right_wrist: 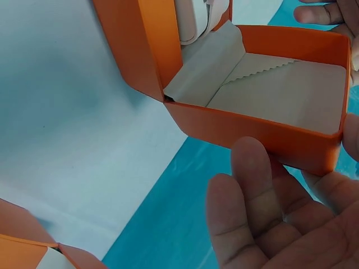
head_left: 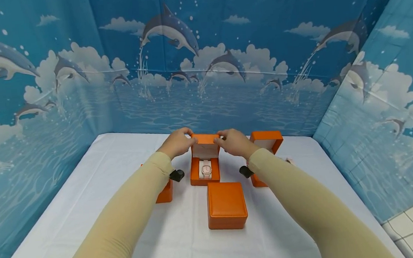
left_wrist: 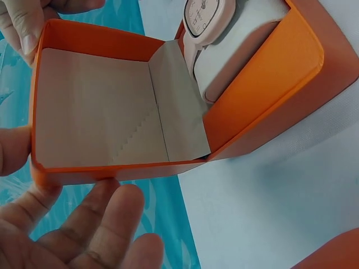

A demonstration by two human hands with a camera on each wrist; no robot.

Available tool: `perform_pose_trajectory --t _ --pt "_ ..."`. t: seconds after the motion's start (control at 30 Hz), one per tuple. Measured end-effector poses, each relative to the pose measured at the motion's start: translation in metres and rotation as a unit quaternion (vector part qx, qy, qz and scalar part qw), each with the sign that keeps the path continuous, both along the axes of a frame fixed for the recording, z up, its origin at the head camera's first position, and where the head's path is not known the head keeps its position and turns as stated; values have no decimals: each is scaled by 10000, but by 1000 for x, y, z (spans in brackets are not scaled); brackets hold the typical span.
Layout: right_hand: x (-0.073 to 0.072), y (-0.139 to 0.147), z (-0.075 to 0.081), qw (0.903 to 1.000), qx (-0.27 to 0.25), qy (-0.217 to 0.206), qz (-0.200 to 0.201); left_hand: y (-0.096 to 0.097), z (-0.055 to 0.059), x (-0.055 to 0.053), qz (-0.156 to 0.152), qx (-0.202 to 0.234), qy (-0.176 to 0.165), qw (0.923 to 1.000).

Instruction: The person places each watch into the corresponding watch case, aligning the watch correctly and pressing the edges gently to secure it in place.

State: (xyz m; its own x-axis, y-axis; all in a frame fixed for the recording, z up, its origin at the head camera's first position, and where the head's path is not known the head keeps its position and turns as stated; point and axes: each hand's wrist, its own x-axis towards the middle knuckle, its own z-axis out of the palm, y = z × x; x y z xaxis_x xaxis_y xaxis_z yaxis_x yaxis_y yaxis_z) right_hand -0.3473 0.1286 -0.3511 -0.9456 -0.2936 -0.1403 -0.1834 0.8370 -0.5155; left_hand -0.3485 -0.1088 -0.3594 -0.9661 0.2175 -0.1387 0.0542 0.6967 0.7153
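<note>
An orange watch box (head_left: 205, 181) stands on the white cloth with its lid (head_left: 205, 138) raised, its pale lining facing me. Inside, a pink watch (head_left: 206, 169) is wrapped round a white cushion. My left hand (head_left: 177, 143) grips the lid's upper left corner, thumb on the front edge and fingers behind. At the opposite corner, my right hand (head_left: 236, 142) pinches the lid the same way. In the left wrist view the lining (left_wrist: 95, 106) shows a zigzag-edged crease. The right wrist view shows the right fingers (right_wrist: 252, 179) against the lid's outer side.
Nearer me sits a closed orange box (head_left: 226, 200). Another open orange box (head_left: 266, 136) stands at the right, partly behind my right arm. A third orange box (head_left: 165, 194) is mostly hidden by my left sleeve. A dolphin-print curtain (head_left: 204, 96) hangs behind the table.
</note>
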Motion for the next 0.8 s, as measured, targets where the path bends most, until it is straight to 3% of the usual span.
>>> perform_pose_trajectory --t 0.8 --pt "7 7 -3 9990 149 -185 367 -2 3 11 -382 -120 -516 9979"
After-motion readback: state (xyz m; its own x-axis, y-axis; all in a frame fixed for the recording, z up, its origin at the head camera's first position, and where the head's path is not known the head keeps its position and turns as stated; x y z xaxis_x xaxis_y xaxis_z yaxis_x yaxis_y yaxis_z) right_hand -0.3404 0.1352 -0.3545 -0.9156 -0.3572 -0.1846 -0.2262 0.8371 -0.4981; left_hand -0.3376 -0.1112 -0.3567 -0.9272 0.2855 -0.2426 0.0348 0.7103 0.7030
